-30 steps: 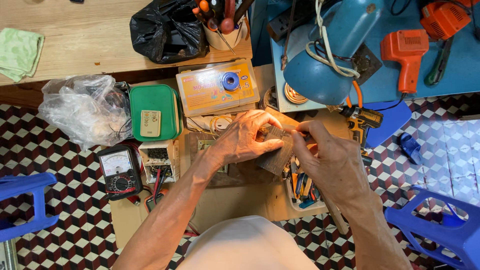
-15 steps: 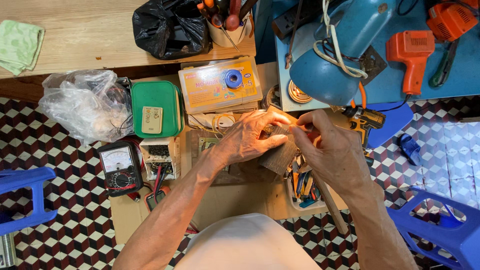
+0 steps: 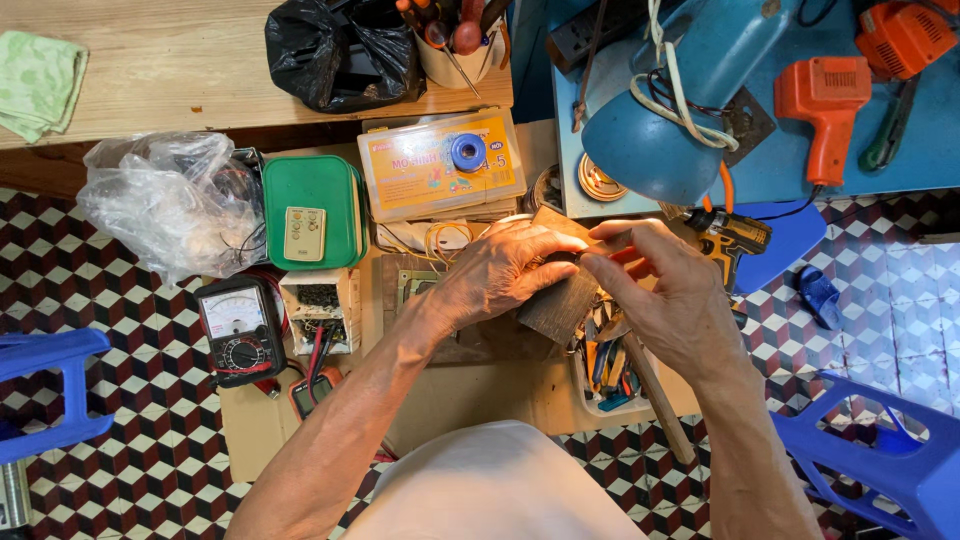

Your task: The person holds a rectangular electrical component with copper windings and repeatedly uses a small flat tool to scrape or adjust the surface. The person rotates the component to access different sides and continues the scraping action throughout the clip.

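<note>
Fingers [image 3: 548, 262] of the left hand [image 3: 500, 272] curl over the top edge of a dark flat board [image 3: 556, 300], clenched on it, while the right hand [image 3: 668, 290] pinches its fingers together at the board's upper corner, just under the lamp; what small thing they pinch cannot be told. That board sits tilted between the two hands, above the middle of a low wooden worktop [image 3: 470, 385] crowded with gear. Behind it, a big blue desk lamp [image 3: 668, 120] with a pale cord wound on its arm leans over from a blue table [image 3: 930, 140], where an orange drill-shaped tool [image 3: 825, 105] lies. A black plastic bag [image 3: 340, 50] rests on the wooden bench at the top, near a cup of screwdrivers [image 3: 455, 45]. At the left lies a crumpled clear bag [image 3: 160, 200], touching a green case [image 3: 313, 210] that carries a small pale remote [image 3: 304, 233]. Beside the case is a yellow parts box [image 3: 420, 175] with a blue spool [image 3: 466, 152] on its lid. Below the green case an analogue meter [image 3: 238, 330] lies flat. A tray of small hand tools [image 3: 605, 370] shows under the right wrist. Blue plastic stools [image 3: 880, 460] stand on the patterned tile floor.
</note>
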